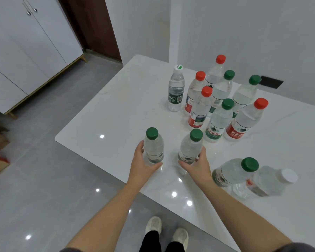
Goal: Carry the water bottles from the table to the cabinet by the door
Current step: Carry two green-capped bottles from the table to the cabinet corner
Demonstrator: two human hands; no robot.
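Now the table fills the middle and right of the frame, and the cabinet stands at upper left beside the door, well apart from the table across the floor. Most other bottles wait in a group at upper right. Near the front edge, at centre frame, two green-capped bottles stand upright, their long axis vertical. Each is directly before its own hand, so neither arm must cross. The left hand grips the left bottle low on its body, fingers curled round the base. The right hand holds the right bottle in the same low way. Both forearms reach forward, almost parallel. I judge the next move is a straight lift, then a turn toward upper left.
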